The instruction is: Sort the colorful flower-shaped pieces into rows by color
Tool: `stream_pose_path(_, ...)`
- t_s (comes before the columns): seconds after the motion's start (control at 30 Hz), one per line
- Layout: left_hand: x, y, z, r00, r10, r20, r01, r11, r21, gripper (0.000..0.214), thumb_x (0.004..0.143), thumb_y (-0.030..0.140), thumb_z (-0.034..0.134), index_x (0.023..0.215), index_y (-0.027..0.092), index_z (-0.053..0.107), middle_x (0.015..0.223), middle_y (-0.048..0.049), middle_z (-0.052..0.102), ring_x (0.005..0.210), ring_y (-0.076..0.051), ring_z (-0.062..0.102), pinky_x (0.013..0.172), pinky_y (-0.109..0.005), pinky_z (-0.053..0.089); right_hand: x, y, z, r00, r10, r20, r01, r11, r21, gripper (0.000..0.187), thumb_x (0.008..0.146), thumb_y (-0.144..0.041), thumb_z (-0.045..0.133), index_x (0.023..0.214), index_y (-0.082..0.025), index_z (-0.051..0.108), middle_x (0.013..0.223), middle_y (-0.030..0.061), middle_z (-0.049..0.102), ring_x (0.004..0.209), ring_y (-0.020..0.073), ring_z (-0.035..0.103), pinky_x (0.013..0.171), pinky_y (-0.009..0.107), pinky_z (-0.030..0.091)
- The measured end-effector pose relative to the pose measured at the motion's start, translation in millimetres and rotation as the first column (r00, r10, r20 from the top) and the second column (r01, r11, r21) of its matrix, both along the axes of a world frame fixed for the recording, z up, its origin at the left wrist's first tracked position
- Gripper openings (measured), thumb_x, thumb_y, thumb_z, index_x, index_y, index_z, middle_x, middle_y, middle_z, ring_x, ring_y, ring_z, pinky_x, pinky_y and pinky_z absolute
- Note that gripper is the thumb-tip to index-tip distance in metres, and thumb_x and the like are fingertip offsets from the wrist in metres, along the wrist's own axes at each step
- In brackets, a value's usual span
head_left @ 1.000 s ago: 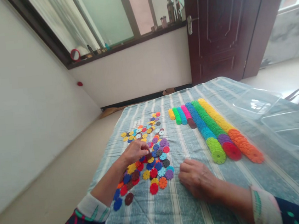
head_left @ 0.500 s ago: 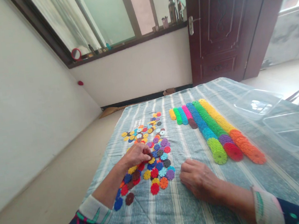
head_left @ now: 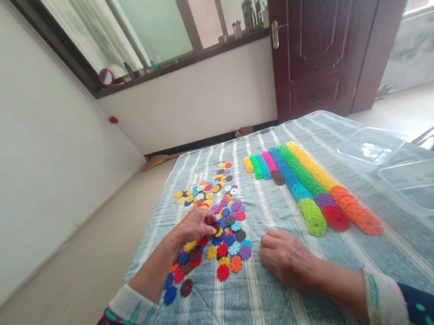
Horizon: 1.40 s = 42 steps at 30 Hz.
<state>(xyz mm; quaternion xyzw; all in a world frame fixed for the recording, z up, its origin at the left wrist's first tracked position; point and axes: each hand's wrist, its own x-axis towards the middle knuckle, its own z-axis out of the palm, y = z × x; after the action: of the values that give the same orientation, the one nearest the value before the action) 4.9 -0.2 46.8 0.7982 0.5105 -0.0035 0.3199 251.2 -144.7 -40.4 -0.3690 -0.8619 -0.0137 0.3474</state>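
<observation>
Many loose flower-shaped plastic discs [head_left: 223, 224] in mixed colours lie scattered on a blue striped cloth [head_left: 263, 302]. My left hand [head_left: 194, 224] rests on the pile with its fingertips pinched on a dark disc. My right hand [head_left: 287, 258] lies knuckles up on the cloth just right of the pile, fingers curled under, and nothing shows in it. Farther right, rows of stacked discs [head_left: 309, 189] sorted by colour lie side by side: yellow, green, blue, pink, orange, red, purple.
Two clear plastic containers [head_left: 416, 183] and a lid [head_left: 370, 146] sit on the right of the cloth. A dark wooden door [head_left: 324, 37] and a window sill with bottles [head_left: 247, 12] stand behind. The floor lies to the left.
My left hand has slid slightly nearer over the pile while its fingers stay pinched. My right hand has stayed in place.
</observation>
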Motion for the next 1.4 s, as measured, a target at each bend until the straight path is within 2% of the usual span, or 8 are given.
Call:
stream_pose_path(0.4,0,3,0.1,1.0,0.029,0.003,-0.029,1.0,0.002,0.02,0.054,0.032,0.065,0.059,0.018,0.051,0.058,0.0037,0.054,0.06,-0.013,0.048,0.058,-0.024,0.036,-1,1,-2.2,1.0,0.001,-0.001,-0.001,1.0,-0.017,0.026,0.089,-0.008,0.05,0.065,-0.017,0.052,0.071,0.0024,0.054,0.068,0.0156,0.039,0.061,0.03,0.027)
stream_pose_path(0.57,-3,6,12.9,0.997,0.028,0.069,-0.021,0.994,-0.103,0.019,0.054,0.033,0.064,0.056,0.017,0.054,0.055,0.0045,0.052,0.059,-0.012,0.047,0.059,-0.024,0.036,-2,2,-1.1,1.0,-0.002,-0.001,0.002,1.0,-0.01,0.026,0.088,-0.007,0.049,0.065,-0.017,0.053,0.07,0.0024,0.053,0.067,0.0155,0.038,0.06,0.03,0.027)
stream_pose_path(0.67,6,10,23.9,0.994,0.045,0.102,-0.035,0.994,-0.099,0.02,0.055,0.035,0.067,0.06,0.017,0.06,0.056,0.0043,0.055,0.058,-0.012,0.048,0.058,-0.024,0.036,-3,3,-1.2,0.999,-0.011,0.034,0.012,1.0,-0.018,0.024,0.087,-0.008,0.051,0.065,-0.018,0.053,0.07,0.0022,0.054,0.066,0.0154,0.038,0.06,0.031,0.028)
stream_pose_path(0.83,57,14,22.8,0.963,0.068,0.26,-0.077,0.997,0.026,0.02,0.059,0.036,0.067,0.063,0.017,0.063,0.061,0.0028,0.06,0.061,-0.012,0.051,0.059,-0.023,0.04,-5,6,0.9,0.994,-0.026,0.106,0.031,0.999,-0.044,0.019,0.083,-0.01,0.054,0.066,-0.018,0.055,0.069,0.0019,0.055,0.065,0.0157,0.039,0.058,0.031,0.029)
stream_pose_path(1.0,132,21,-4.5,0.905,0.047,0.422,-0.11,0.986,0.126,0.011,0.063,0.027,0.063,0.062,0.016,0.063,0.058,0.0022,0.06,0.059,-0.012,0.053,0.056,-0.023,0.039,-7,10,-1.0,0.993,-0.011,0.116,0.015,0.999,-0.034,0.015,0.08,-0.011,0.057,0.067,-0.018,0.055,0.068,0.0013,0.055,0.064,0.0157,0.041,0.059,0.031,0.033)
stream_pose_path(1.13,179,33,-22.3,0.889,0.031,0.458,-0.133,0.972,0.193,0.005,0.064,0.019,0.063,0.062,0.016,0.066,0.057,0.0031,0.061,0.057,-0.011,0.054,0.057,-0.023,0.04,-9,12,-3.8,0.992,-0.029,0.123,0.034,0.999,-0.041,0.012,0.078,-0.015,0.061,0.067,-0.018,0.056,0.069,0.0012,0.056,0.064,0.016,0.043,0.058,0.031,0.035)
stream_pose_path(1.27,202,46,-32.7,0.893,0.046,0.447,-0.172,0.954,0.245,0.006,0.063,0.013,0.062,0.06,0.015,0.067,0.056,0.0031,0.061,0.057,-0.011,0.054,0.058,-0.023,0.04,-9,13,-1.6,0.992,-0.022,0.125,0.025,0.999,-0.024,0.012,0.076,-0.016,0.063,0.066,-0.019,0.056,0.066,0.0007,0.054,0.062,0.0158,0.041,0.056,0.03,0.034)
stream_pose_path(1.4,208,54,-40.5,0.902,0.047,0.428,-0.172,0.95,0.259,0.007,0.063,0.012,0.061,0.061,0.015,0.068,0.058,0.0023,0.062,0.058,-0.011,0.055,0.058,-0.023,0.04,-9,14,1.0,0.992,-0.027,0.124,0.028,1.0,-0.011,0.014,0.071,-0.019,0.067,0.065,-0.019,0.054,0.065,0.0004,0.054,0.061,0.0156,0.04,0.054,0.03,0.032)
